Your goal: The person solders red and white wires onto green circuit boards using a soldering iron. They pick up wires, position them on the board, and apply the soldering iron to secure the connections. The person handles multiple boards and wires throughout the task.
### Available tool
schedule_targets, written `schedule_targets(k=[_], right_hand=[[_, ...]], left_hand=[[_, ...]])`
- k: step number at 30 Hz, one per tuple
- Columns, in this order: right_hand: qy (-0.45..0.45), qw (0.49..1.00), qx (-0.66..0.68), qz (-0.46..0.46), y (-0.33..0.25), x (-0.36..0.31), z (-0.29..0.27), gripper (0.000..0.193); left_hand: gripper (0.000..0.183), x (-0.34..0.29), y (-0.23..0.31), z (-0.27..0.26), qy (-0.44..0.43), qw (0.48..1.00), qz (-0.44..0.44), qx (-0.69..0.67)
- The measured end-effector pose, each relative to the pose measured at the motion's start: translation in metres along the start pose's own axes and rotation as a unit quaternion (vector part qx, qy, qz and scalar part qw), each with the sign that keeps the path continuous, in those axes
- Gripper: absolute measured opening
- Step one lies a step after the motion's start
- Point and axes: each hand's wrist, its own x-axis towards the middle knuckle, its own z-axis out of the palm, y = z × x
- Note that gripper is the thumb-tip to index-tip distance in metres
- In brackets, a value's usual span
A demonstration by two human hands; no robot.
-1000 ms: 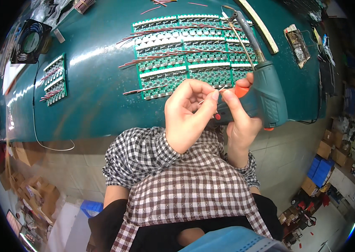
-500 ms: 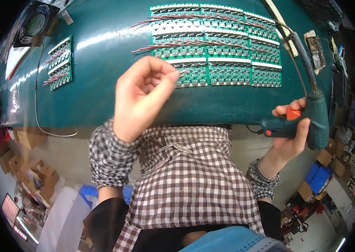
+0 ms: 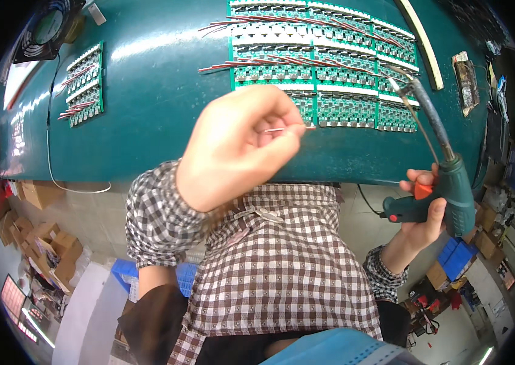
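My left hand [image 3: 236, 143] is closed in a pinch on a thin wire [image 3: 274, 129], whose reddish tip pokes out past the fingertips. It is held over the near left part of a block of green circuit boards [image 3: 346, 114] and hides some of them. My right hand [image 3: 425, 222] grips a dark green soldering gun [image 3: 457, 188] with an orange trigger. The gun's metal barrel slants up and left, its tip over the right-hand boards. Bundles of red and dark wires [image 3: 269, 61] lie across the upper board rows.
A smaller group of wired boards [image 3: 86, 85] lies at the left on the green table [image 3: 154, 121]. Behind it stands a black fan [image 3: 47, 30]. A pale strip [image 3: 422, 45] and a worn, dark-stained block [image 3: 465, 84] lie at the right. Cardboard boxes [image 3: 56, 249] stand on the floor.
My left hand has moved right with the wire, in front of the near boards. The soldering gun has shifted slightly down. The whole view has shifted a little.
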Motion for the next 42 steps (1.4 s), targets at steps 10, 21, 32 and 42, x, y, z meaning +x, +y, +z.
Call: schedule_targets(k=[10,21,32,42], right_hand=[[-0.066,0.996,0.023,0.063,0.011,-0.017,0.008,0.055],[-0.062,0.994,0.019,0.085,0.01,-0.023,0.009,0.055],[-0.053,0.992,-0.009,0.117,0.005,-0.032,0.02,0.055],[-0.062,0.991,0.002,0.122,0.005,-0.035,0.021,0.054]], left_hand=[[0.005,0.015,-0.028,0.005,0.044,0.979,0.001,0.197],[0.004,0.008,-0.029,-0.012,0.032,0.996,-0.069,0.053],[0.006,0.011,-0.031,0.005,0.075,0.973,0.023,0.218],[0.005,0.016,-0.029,0.006,0.051,0.97,0.047,0.231]])
